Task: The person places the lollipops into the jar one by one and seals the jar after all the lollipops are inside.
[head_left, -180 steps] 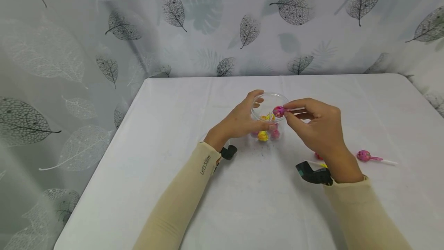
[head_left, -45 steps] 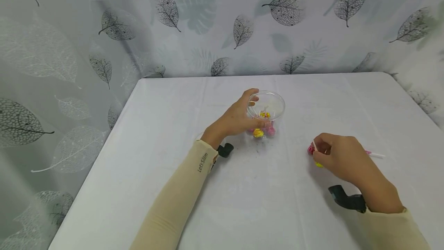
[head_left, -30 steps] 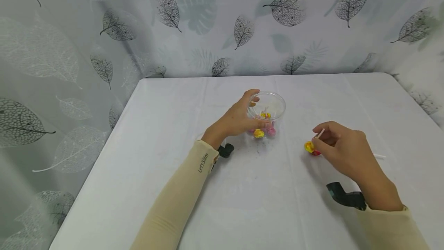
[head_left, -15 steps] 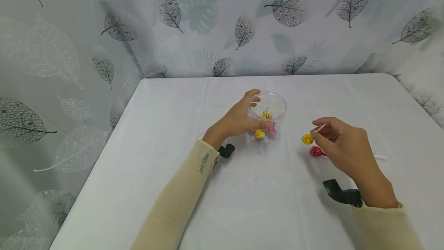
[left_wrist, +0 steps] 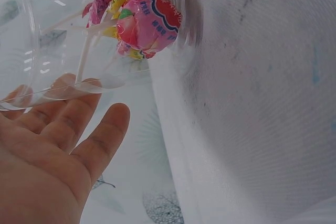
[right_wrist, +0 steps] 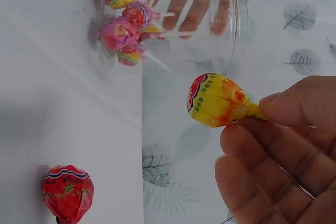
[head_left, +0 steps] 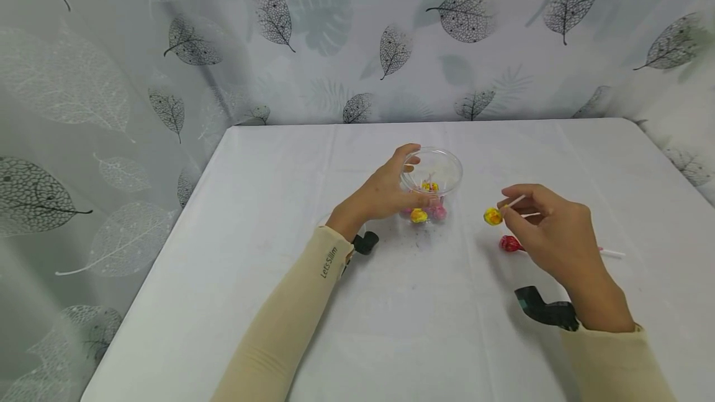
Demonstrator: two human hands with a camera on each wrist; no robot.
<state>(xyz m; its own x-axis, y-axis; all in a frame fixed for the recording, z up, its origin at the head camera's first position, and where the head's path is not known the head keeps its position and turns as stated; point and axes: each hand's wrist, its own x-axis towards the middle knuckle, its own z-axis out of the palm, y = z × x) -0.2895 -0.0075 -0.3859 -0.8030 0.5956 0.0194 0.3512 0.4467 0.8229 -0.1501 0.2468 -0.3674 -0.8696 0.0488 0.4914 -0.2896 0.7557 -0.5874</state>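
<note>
My left hand [head_left: 374, 194] grips a clear plastic jar [head_left: 432, 149] from its left side, thumb in front and fingers behind. Several pink and yellow wrapped lollipops [right_wrist: 119, 34] lie inside at the bottom, as the right wrist view shows. To the right of the jar, my right hand [head_left: 558, 241] pinches a yellow lollipop [head_left: 493, 216] between thumb and forefinger, just below its head and above the table. A red lollipop [head_left: 509, 243] lies on the cloth under that hand, its stick mostly covered. A white stick [head_left: 612, 254] shows beyond the hand; its head is hidden.
A white cloth covers the table [head_left: 413, 327], with small dark specks near the jar. Behind and to the left hangs a leaf-patterned curtain [head_left: 313, 67]. Dark camera mounts [head_left: 544, 309] sit at both wrists.
Six seconds ago my right hand held a pink lollipop at the jar's mouth. Since then it went right to the table, took the yellow lollipop and raised it slightly. My left hand stays.
</note>
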